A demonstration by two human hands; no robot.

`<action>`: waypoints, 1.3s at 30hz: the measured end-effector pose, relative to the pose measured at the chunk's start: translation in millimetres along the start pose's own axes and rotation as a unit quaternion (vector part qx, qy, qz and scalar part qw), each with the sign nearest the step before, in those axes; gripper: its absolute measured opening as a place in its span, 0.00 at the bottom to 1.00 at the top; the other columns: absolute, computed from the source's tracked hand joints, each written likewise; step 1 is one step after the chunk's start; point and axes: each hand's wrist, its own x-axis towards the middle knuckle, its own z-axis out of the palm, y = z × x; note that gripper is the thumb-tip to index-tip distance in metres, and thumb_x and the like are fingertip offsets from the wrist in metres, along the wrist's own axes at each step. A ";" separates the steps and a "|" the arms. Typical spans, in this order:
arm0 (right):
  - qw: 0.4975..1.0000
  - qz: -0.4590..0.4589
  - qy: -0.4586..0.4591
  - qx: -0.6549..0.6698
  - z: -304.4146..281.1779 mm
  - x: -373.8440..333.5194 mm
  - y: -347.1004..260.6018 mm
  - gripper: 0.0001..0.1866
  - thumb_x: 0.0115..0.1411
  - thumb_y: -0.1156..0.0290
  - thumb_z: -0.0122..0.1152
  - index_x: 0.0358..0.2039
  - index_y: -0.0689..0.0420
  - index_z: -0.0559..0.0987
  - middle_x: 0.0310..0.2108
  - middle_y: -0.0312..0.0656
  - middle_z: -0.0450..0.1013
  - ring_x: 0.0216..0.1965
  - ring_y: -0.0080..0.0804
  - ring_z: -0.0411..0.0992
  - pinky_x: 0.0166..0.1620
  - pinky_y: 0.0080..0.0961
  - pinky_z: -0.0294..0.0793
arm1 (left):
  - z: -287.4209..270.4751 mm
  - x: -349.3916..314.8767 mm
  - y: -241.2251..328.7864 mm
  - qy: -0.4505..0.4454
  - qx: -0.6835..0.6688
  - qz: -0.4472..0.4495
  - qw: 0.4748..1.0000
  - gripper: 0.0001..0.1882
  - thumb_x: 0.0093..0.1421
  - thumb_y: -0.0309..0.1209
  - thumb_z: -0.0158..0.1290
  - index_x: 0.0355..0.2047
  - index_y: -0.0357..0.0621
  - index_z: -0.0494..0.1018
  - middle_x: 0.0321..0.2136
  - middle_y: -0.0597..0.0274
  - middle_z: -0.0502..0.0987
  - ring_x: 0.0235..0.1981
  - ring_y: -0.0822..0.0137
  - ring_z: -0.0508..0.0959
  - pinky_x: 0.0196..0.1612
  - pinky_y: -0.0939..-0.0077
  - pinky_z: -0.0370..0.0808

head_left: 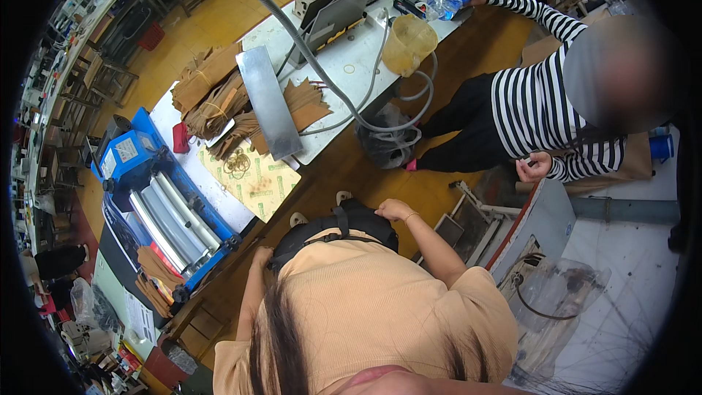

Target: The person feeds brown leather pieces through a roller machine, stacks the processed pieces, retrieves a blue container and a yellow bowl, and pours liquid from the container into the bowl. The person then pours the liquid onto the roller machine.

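Note:
My right hand point(395, 210) rests at the front of my dark shorts, its fingers curled in and their inner side hidden. On the other side, my left hand point(262, 256) hangs low beside my hip; its fingers are too small and covered to read. Nearest to it are the workbench edge and a blue machine point(135, 152) with shiny metal rollers point(167, 223). Bundles of brown leather strips point(212, 95) lie farther along the bench, beside a flat metal plate point(268, 102). Several rubber bands point(236, 164) lie on a printed yellow sheet point(267, 189).
A person in a striped top point(537, 95) stands at the right, one hand on a clear plastic bottle point(446, 6). A yellowish plastic container point(408, 45) sits at the bench edge, near a hanging grey hose point(292, 33). A white table point(621, 249) stands right of me.

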 end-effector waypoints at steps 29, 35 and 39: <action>0.794 -0.552 -0.083 -0.240 -24.9 -46.1 -329.4 0.48 0.46 0.80 0.50 0.66 0.28 0.51 0.18 0.48 0.69 0.20 0.44 0.68 0.27 0.39 0.68 | 10.6 -2.6 24.8 0.000 0.275 0.015 0.961 0.18 0.50 0.39 0.51 0.32 0.36 0.79 0.36 0.39 0.77 0.40 0.46 0.78 0.43 0.58 0.74; 0.799 -0.446 -0.171 -0.365 -64.9 -67.1 -358.9 0.53 0.44 0.83 0.52 0.67 0.29 0.45 0.21 0.48 0.73 0.17 0.37 0.70 0.25 0.32 0.71 | 7.3 -22.4 21.0 0.010 0.230 0.017 0.973 0.17 0.52 0.38 0.50 0.33 0.38 0.79 0.37 0.42 0.77 0.41 0.48 0.78 0.44 0.61 0.74; 0.808 -0.434 -0.178 -0.356 -61.8 -60.3 -353.2 0.54 0.43 0.83 0.53 0.67 0.29 0.44 0.18 0.47 0.72 0.17 0.36 0.71 0.25 0.31 0.71 | 10.4 -8.2 -4.1 -0.057 0.395 0.163 0.902 0.17 0.57 0.40 0.47 0.32 0.40 0.80 0.35 0.44 0.79 0.38 0.48 0.79 0.42 0.60 0.75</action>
